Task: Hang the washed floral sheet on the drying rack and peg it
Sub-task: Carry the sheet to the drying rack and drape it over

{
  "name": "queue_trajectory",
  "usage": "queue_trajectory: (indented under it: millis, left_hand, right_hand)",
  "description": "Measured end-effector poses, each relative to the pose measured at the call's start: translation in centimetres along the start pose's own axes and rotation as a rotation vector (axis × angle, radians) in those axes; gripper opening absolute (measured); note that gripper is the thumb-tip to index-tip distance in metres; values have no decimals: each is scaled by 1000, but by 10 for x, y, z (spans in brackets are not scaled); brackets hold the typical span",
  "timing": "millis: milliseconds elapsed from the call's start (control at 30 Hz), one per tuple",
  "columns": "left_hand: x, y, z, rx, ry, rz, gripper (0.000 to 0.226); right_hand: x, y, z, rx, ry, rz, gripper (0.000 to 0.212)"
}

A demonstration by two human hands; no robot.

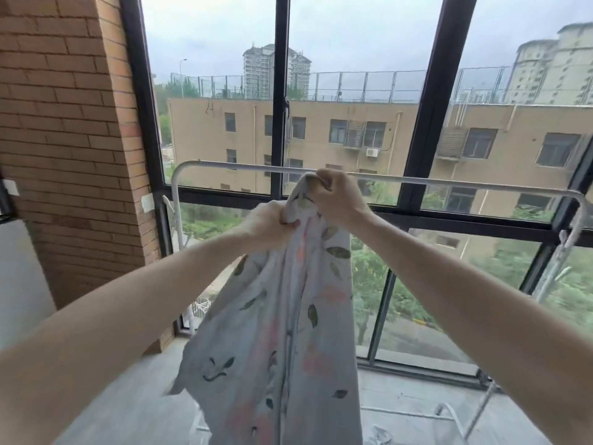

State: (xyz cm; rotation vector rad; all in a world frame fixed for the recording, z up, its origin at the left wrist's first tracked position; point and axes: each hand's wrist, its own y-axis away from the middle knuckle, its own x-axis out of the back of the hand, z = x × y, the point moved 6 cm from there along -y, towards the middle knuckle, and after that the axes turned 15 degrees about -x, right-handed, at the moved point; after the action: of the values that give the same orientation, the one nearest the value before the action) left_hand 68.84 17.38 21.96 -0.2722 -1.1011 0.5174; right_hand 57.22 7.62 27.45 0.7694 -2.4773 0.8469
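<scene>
Both hands hold the floral sheet (282, 332) bunched at its top — the left hand (268, 224) gripping a fold lower down, the right hand (337, 195) clenched round the upper corner, level with the white drying rack's (449, 183) top bar. Cloth hangs down between the forearms, before the dark-framed window (280, 75), brick wall (64, 123) on the left.
</scene>
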Motion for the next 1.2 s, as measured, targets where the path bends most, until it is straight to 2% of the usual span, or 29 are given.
queue_trajectory:
  millis: [67,167,233,267,333,367,500,600,700,833,933,1067,1134,1200]
  left_hand:
    - [5,2,-4,-5,43,67,15]
    - [13,4,-2,-5,62,119,17]
    - [14,2,5,20,98,137,18]
    - [14,0,11,30,106,135,19]
    - [8,-1,16,46,99,111,23]
    - [4,-1,19,45,101,99,24]
    - [-5,-6,32,27,136,78,23]
    - [-10,-12,42,21,152,73,25]
    - [-6,-13,42,35,152,98,30]
    - [14,-7,18,122,62,147,31]
    - [28,4,-13,219,20,165,29]
    - [43,16,-46,261,-103,134,24]
    - [44,18,-51,246,-180,85,19]
    - [44,16,-50,217,-214,61,21]
  right_hand:
    - [1,6,20,-64,-55,-33,38]
    - [-3,21,67,-208,-97,-89,9]
    - [-8,46,97,-279,-141,-5,47]
    - [-10,64,109,-310,-181,66,54]
    - [-28,108,134,-353,-249,123,50]
    - [-43,129,147,-391,-255,99,45]
    - [-103,180,190,-615,-213,-169,35]
    - [-124,194,217,-696,-109,-220,14]
    - [-136,205,244,-760,15,-267,8]
    - [-126,212,303,-854,179,-274,26]
    - [-76,189,320,-923,74,-130,19]
    - [58,104,281,-913,-180,418,20]
    - [131,50,222,-734,-230,703,28]
    - [187,15,125,-307,-321,966,27]
